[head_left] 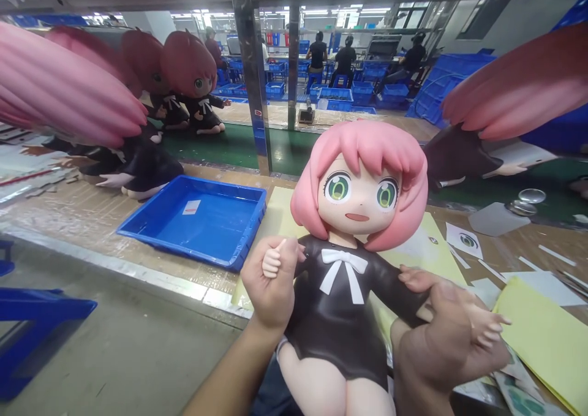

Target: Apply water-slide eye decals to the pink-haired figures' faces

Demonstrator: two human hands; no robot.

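Observation:
A large figurine (340, 318) with pink hair, green eyes, a black dress and a white bow faces me, leaning back over the near edge of the bench. My left hand (271, 278) is closed round its raised arm, on the left of the view, with the small fist poking out between my fingers. On the other side my right hand (448, 336) grips the figurine's outstretched forearm near the cuff. Its bare legs come down toward my lap. A yellow sheet (278, 211) lies on the bench behind it.
A blue tray (215, 257) sits at left on the bench. More pink-haired figurines (197, 79) stand by the green conveyor (239, 140). At right lie a printed eye paper (463, 241), a clear bottle (498, 219) and yellow paper (551, 336). Several people work farther back.

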